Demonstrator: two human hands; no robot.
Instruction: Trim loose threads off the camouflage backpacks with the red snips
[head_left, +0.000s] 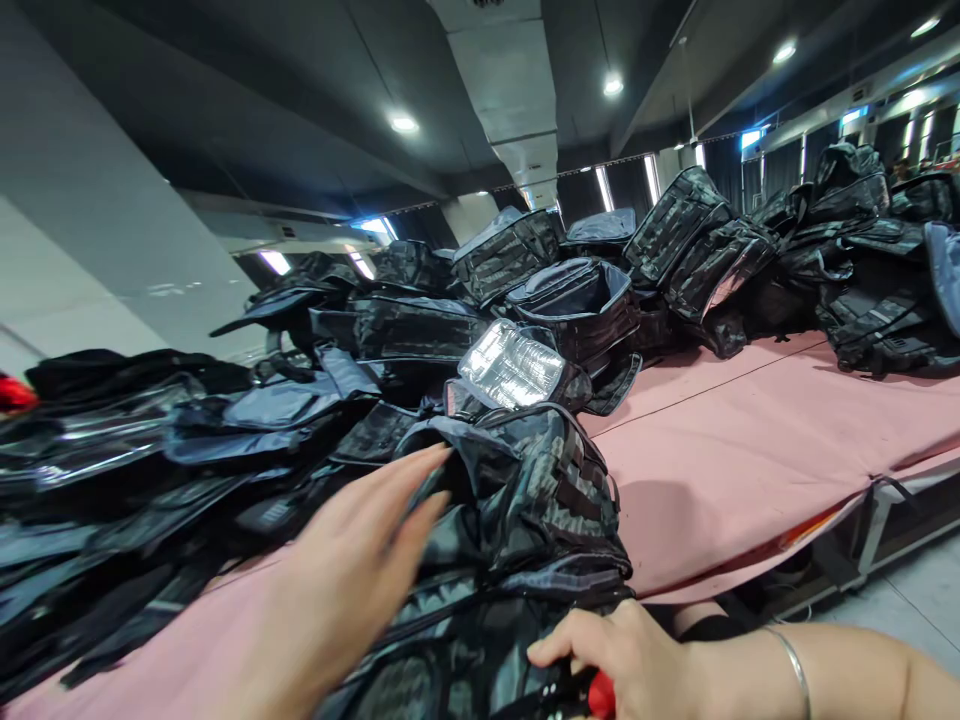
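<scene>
A dark camouflage backpack (536, 490) lies in front of me on the pink-covered table, its opening showing a blue-grey lining. My left hand (367, 550) is raised at the backpack's left side, slightly blurred, with its fingers stretched out and nothing visible in them. Whether the fingertips touch the fabric I cannot tell. My right hand (611, 650) is closed low at the near edge of the bag, wrapped round a red-and-black object (600, 692). Most of that object is hidden by the hand and cut off by the frame, so its kind does not show.
Several similar backpacks (577, 300) are heaped behind, some open. A silver-lined flap (511, 365) faces up just beyond the near bag. More bags (247, 420) cover the left side. The pink table cover (757, 440) stretches right to the table's edge, above a metal frame (874, 535).
</scene>
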